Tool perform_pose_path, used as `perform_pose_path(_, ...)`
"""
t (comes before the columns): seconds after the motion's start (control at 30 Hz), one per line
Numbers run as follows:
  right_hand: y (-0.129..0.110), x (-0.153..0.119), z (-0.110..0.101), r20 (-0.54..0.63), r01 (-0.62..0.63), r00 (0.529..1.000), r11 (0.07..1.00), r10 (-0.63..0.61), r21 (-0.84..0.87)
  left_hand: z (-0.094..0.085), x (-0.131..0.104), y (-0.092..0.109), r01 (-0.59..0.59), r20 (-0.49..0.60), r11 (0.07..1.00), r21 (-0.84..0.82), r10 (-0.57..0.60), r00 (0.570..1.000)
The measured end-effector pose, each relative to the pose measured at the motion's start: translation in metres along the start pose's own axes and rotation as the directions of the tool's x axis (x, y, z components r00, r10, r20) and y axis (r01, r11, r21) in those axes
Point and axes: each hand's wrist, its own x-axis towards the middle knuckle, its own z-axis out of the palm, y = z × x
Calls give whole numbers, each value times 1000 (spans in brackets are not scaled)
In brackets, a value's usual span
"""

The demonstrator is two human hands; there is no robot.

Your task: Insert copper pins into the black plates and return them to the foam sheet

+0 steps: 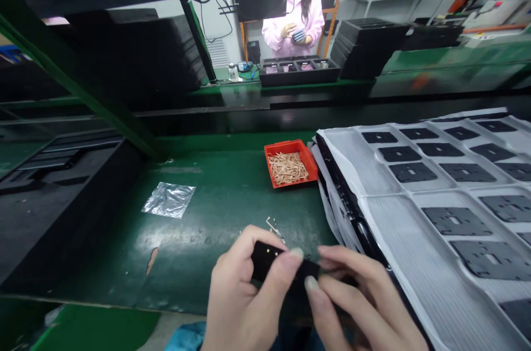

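Between my two hands, above the front edge of the green bench (pixel 215 251), is a flat black plate (pixel 262 262) with small bright spots near its far edge. My left hand (pixel 249 290) grips its left part, thumb lying across the top. My right hand (pixel 357 296) pinches the right end between thumb and fingers; those fingers hide much of that end. Just beyond the plate, a few small tan pieces (pixel 271 225) lie loose on the bench. Farther back stands a red bin (pixel 309 166) filled with many thin tan pieces (pixel 289 167).
A stack of white-lined trays (pixel 385 218) holding several dark flat plates (pixel 458 221) rises close on my right. A clear plastic bag (pixel 169 200) lies left of centre. A black crate (pixel 95 196) borders the left side. Across the bench a person (pixel 313 14) holds a small striped object.
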Motion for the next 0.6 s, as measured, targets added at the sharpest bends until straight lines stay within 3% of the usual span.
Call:
perform_pose_path(0.17, 9, 8, -1, -97, 105, 987, 974, -126, -203, -7, 2, -6, -153, 62, 988, -18, 154, 986)
perform_pose_path(0.37, 13, 16, 7, 65, 298, 955, 937, -291, -181, -19, 1, -12, -236, 13, 964, 119, 237, 972)
perform_pose_path(0.5, 8, 13, 18, 14, 223, 975, 964, -223, -144, -31, 4, -19, -269, 11, 943, 197, 272, 962)
perform_pose_path(0.6, 3, 12, 25, 47, 229, 973, 969, -226, -91, -36, 7, -26, -399, 24, 891, 215, 404, 914)
